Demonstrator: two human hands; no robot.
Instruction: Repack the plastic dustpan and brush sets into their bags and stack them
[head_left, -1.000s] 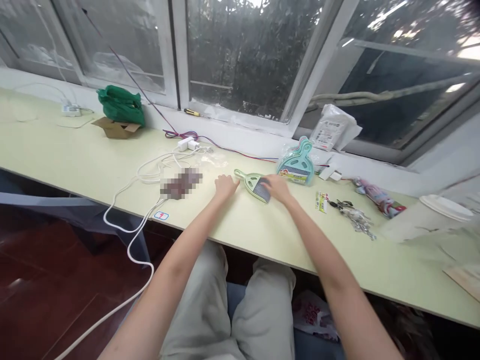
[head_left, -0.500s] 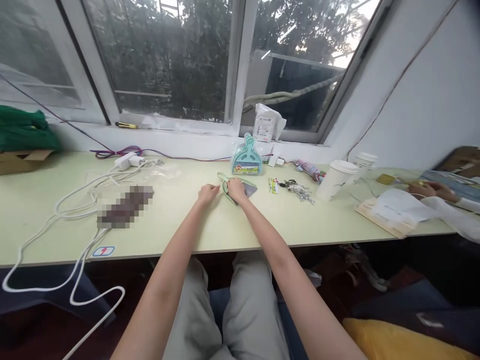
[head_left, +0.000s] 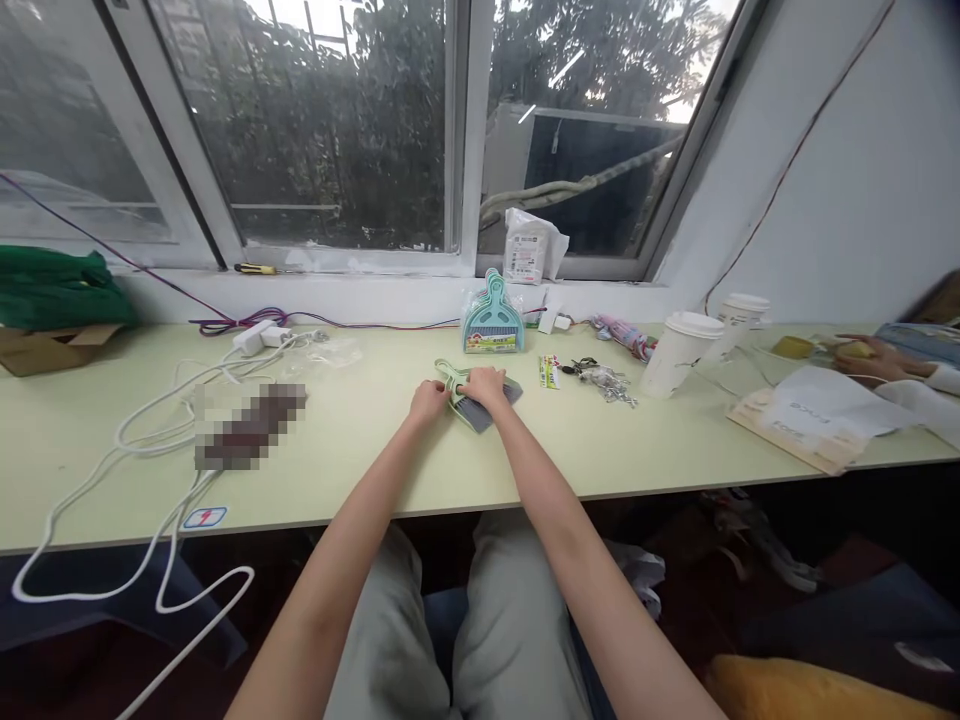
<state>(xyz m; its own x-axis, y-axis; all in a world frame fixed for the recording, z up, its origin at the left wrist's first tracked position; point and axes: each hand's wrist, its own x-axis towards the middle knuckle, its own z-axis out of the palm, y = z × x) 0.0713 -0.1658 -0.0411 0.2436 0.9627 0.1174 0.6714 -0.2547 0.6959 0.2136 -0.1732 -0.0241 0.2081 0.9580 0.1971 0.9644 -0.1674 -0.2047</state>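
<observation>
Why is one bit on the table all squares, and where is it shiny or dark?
All in the head view: a pixelated patch hides whatever is there; white streaks on the right window, perhaps reflected lamps, shine; it's dark below the table; the dustpan set by the right hand looks fairly clear.

Pale green brush-and-dustpan set [head_left: 471, 409], grey bristles [head_left: 478, 418] toward near right, handle end [head_left: 444, 369] far left; partly covered, on or just above surface [head_left: 600, 455].
</observation>
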